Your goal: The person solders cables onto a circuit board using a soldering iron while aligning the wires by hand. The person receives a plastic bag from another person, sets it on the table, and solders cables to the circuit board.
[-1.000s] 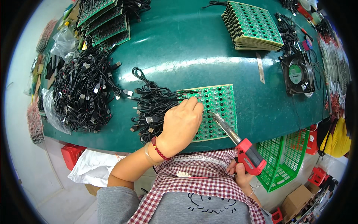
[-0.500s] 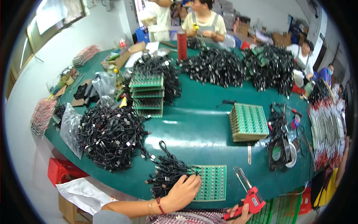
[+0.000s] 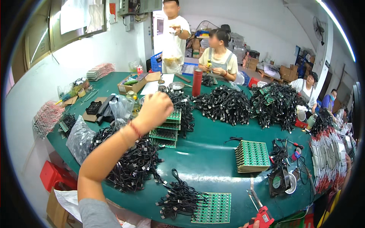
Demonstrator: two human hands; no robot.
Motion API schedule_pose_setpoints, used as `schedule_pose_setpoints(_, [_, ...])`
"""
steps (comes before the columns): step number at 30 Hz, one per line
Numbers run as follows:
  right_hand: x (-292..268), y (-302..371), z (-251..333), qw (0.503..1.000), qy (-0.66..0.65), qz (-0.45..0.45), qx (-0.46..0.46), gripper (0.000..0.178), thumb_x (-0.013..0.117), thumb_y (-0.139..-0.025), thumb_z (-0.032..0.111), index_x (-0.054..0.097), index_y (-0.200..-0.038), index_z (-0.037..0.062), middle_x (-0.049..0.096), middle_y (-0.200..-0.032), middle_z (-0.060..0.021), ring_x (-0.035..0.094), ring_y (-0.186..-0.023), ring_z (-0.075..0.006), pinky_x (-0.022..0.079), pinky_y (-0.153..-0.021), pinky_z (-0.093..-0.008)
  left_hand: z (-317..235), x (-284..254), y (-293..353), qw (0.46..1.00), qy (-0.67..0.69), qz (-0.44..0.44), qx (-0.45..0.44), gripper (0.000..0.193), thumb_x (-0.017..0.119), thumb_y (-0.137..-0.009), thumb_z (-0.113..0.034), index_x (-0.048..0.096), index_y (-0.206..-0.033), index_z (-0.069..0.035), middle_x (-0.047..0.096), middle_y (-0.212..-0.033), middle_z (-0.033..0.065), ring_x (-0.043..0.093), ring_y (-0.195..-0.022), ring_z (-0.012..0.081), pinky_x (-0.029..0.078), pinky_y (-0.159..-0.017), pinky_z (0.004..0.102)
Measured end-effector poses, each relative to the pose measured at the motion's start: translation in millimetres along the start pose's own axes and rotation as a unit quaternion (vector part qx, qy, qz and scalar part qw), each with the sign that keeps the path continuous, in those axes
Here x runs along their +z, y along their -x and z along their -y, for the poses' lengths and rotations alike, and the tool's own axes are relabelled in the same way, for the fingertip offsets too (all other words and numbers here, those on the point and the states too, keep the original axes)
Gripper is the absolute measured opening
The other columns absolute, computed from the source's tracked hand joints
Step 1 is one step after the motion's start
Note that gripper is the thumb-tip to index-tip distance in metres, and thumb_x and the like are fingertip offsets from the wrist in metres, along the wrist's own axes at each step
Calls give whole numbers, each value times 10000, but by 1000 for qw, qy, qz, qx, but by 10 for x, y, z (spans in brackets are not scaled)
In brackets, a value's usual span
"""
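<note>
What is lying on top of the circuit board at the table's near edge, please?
Black cables lie over part of the left side of the circuit board; the rest of its green surface shows. What is beneath the cables there cannot be seen.

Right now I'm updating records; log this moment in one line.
left hand: raised, contents unclear | right hand: holding red soldering gun | circuit board: black cables at left edge
</note>
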State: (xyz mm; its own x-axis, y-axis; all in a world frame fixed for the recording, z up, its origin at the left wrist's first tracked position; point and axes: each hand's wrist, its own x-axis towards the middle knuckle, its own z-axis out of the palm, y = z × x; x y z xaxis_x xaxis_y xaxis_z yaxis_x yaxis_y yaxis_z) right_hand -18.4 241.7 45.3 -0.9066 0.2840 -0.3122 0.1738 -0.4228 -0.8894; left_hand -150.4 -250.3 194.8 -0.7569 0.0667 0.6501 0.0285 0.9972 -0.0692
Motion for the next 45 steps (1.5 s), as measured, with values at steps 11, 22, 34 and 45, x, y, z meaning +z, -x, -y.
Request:
schedule_pose_setpoints(11, [196,-48,126,995,28,-92,-17,229,569,-916,375,547,-959,151,519,-639,15,459,-476,-111,368,-373,-268,1865,892,-1786,932,-196,-29,-305,364,658,-820,-420,699,-987,-99,628,-1078,83,517,-1113,273,429,-887,527])
schedule_pose_setpoints(22, [430,-178,215,979,77,-189,-17,226,566,-913,386,514,-1006,187,509,-646,19,447,-476,-116,373,-375,-280,2280,1107,-2747,931,-4,-3,-364,459,703,-775,-425,695,-1021,-38,656,-1089,197,603,-1068,340,462,-929,423])
schedule_pose_setpoints(34, [526,-246,172,985,71,-154,-19,271,599,-887,406,521,-980,164,523,-654,9,460,-476,-117,348,-372,-266,2414,1038,-2832,948,-104,66,-295,408,601,-804,-346,683,-1004,1,669,-1005,217,646,-956,350,505,-863,419])
schedule_pose_setpoints(45, [442,-187,229,992,64,-105,-4,222,549,-930,411,543,-1003,201,528,-663,31,468,-523,-108,392,-458,-271,2599,-313,-2456,922,-192,120,-315,367,611,-767,-278,689,-1001,-7,676,-997,205,656,-941,344,511,-839,396])
